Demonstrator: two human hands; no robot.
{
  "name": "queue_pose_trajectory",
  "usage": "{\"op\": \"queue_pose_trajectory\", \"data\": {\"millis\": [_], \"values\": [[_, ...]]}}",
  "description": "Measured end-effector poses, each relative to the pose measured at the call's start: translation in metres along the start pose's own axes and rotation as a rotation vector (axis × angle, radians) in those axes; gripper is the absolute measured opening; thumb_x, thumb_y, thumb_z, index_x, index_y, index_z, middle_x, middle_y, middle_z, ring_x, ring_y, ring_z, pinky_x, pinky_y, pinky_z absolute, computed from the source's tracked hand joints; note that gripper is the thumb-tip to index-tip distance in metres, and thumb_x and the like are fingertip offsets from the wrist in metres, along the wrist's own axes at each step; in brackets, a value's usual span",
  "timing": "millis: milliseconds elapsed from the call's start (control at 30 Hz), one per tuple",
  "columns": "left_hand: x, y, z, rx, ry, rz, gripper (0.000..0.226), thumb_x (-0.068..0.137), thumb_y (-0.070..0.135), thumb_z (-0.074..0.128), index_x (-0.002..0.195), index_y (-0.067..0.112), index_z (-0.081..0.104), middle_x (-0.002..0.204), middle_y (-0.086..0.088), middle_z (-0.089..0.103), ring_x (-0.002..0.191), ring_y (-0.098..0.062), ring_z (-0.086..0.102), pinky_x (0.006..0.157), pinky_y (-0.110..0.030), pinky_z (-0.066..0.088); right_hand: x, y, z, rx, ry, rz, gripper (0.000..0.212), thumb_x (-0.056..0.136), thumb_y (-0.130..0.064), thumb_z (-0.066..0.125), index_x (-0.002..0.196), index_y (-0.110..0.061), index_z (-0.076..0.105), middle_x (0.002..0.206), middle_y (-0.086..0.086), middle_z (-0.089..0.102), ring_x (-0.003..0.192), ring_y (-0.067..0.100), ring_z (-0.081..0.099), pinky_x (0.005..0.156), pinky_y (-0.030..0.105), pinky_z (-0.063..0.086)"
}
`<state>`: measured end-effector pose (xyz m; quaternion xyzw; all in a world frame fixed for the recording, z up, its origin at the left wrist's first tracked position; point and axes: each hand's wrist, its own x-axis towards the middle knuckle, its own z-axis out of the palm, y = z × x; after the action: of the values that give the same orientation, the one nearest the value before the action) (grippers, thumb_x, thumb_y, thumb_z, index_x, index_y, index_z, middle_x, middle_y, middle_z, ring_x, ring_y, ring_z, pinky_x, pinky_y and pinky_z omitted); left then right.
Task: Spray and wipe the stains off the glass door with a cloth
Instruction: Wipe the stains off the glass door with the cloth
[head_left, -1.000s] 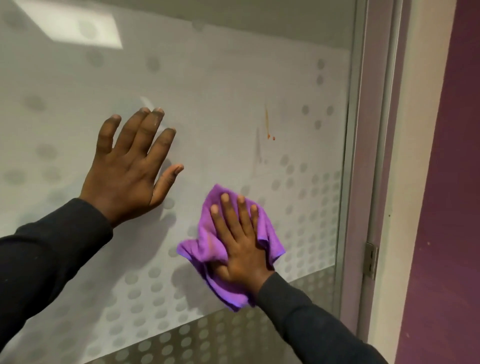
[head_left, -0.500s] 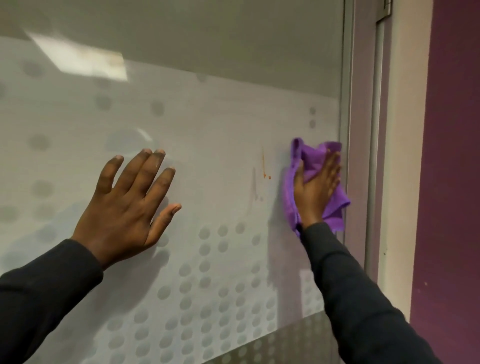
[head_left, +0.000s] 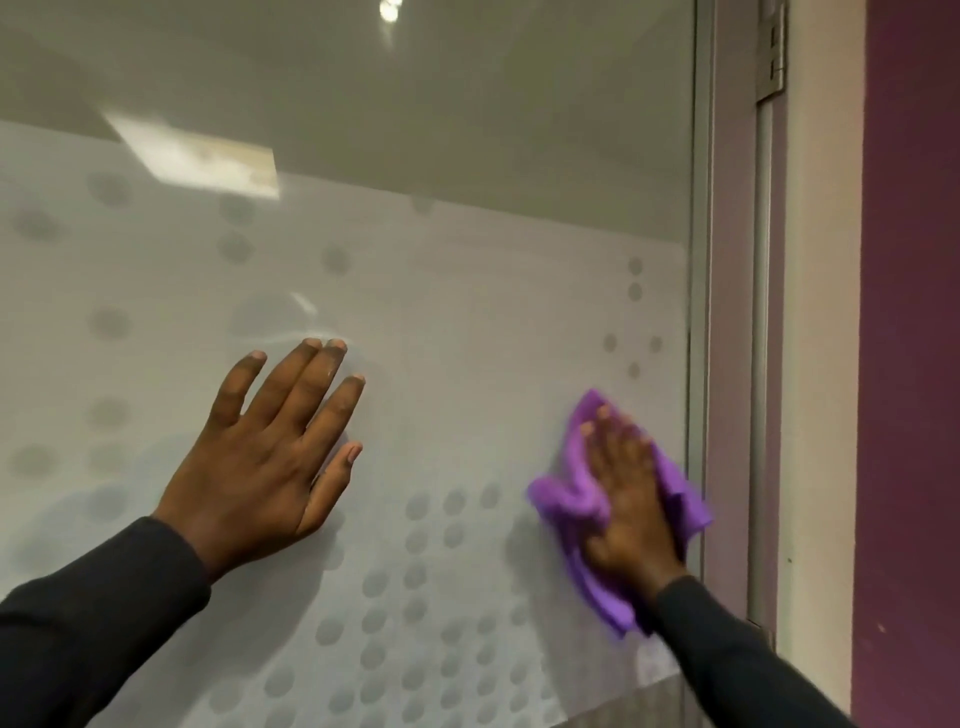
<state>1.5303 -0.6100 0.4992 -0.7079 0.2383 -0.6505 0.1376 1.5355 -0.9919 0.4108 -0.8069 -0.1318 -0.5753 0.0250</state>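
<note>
Fronting a purple wall (head_left: 909, 312): frosted, dotted glass door (head_left: 467, 322), steel hinge (head_left: 770, 52).

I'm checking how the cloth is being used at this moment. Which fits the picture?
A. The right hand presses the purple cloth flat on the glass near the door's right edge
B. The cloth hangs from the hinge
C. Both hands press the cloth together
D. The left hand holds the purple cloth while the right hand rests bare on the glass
A: the right hand lies with straight fingers over the purple cloth on the glass door, close to its right edge, while the left hand rests bare on the glass.
</note>
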Motion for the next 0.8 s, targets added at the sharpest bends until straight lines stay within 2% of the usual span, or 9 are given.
{"op": "queue_pose_trajectory", "data": {"millis": [100,233,333,400,467,533,600,700,800], "values": [[0.000,0.000,0.000,0.006,-0.009,0.005,0.060,0.098,0.041,0.035,0.140,0.002,0.053,0.156,-0.023,0.037,0.144,-0.037,0.037,0.113,-0.056,0.027,0.063,0.032,-0.031,0.105,0.183,0.330,0.081,0.100,-0.043,0.051,0.162,-0.018,0.006,0.171,0.004,0.004,0.158,0.022,0.004,0.126,0.053,0.013],[0.000,0.000,0.001,0.012,-0.011,0.010,0.061,0.097,0.041,0.036,0.140,0.002,0.053,0.155,-0.024,0.038,0.143,-0.038,0.038,0.113,-0.057,0.027,0.165,0.020,-0.051,0.125,0.283,0.555,0.097,0.086,-0.069,0.034,0.161,-0.013,0.009,0.169,0.014,0.007,0.156,0.033,0.006,0.125,0.055,0.011],[0.001,-0.001,0.000,0.014,-0.018,0.011,0.061,0.097,0.041,0.036,0.140,0.002,0.053,0.154,-0.024,0.039,0.142,-0.038,0.039,0.113,-0.057,0.027,0.191,-0.028,-0.043,0.068,0.298,0.416,0.102,0.082,-0.069,0.034,0.161,-0.007,0.013,0.168,0.018,0.007,0.156,0.036,0.005,0.125,0.054,0.009],[0.000,-0.001,0.000,0.009,-0.020,0.010,0.061,0.097,0.041,0.036,0.140,0.002,0.053,0.154,-0.024,0.039,0.142,-0.038,0.039,0.113,-0.057,0.027,0.173,-0.067,-0.031,0.038,0.263,0.176,0.099,0.086,-0.063,0.044,0.160,-0.004,0.013,0.168,0.018,0.005,0.157,0.035,0.002,0.126,0.054,0.006],[-0.001,0.000,0.000,0.003,-0.016,0.004,0.061,0.096,0.041,0.036,0.140,0.003,0.054,0.154,-0.023,0.040,0.142,-0.037,0.039,0.113,-0.056,0.027,0.132,-0.097,-0.016,0.032,0.116,-0.092,0.098,0.088,-0.059,0.050,0.161,-0.006,0.011,0.169,0.015,-0.002,0.157,0.034,-0.006,0.126,0.054,-0.002],[0.000,0.000,0.000,0.004,-0.014,0.003,0.061,0.097,0.041,0.036,0.141,0.003,0.054,0.154,-0.022,0.039,0.142,-0.037,0.040,0.113,-0.056,0.028,0.085,-0.097,-0.002,-0.001,0.000,-0.338,0.092,0.088,-0.055,0.049,0.160,-0.007,0.017,0.169,0.014,0.001,0.156,0.036,-0.004,0.124,0.058,-0.002],[0.000,0.000,0.000,0.008,-0.014,0.005,0.060,0.097,0.041,0.036,0.140,0.003,0.054,0.155,-0.022,0.039,0.142,-0.036,0.040,0.113,-0.056,0.028,0.050,-0.066,0.007,-0.029,-0.041,-0.460,0.089,0.086,-0.052,0.049,0.159,-0.011,0.021,0.169,0.012,0.006,0.156,0.039,0.003,0.125,0.057,-0.002],[-0.001,0.000,-0.001,0.005,-0.020,0.005,0.060,0.097,0.041,0.035,0.140,0.003,0.054,0.155,-0.022,0.038,0.143,-0.036,0.039,0.113,-0.056,0.028,0.044,0.003,-0.007,-0.077,-0.036,-0.316,0.093,0.083,-0.048,0.050,0.162,-0.022,0.007,0.171,0.002,-0.001,0.157,0.031,0.002,0.124,0.056,0.006],[-0.001,0.000,0.000,0.001,-0.035,0.005,0.061,0.097,0.041,0.035,0.140,0.003,0.054,0.155,-0.022,0.038,0.143,-0.036,0.038,0.114,-0.056,0.028,0.083,0.040,-0.036,0.014,0.092,0.060,0.081,0.094,-0.043,0.044,0.162,-0.018,0.007,0.171,0.004,0.003,0.158,0.025,0.003,0.125,0.054,0.012]]}}
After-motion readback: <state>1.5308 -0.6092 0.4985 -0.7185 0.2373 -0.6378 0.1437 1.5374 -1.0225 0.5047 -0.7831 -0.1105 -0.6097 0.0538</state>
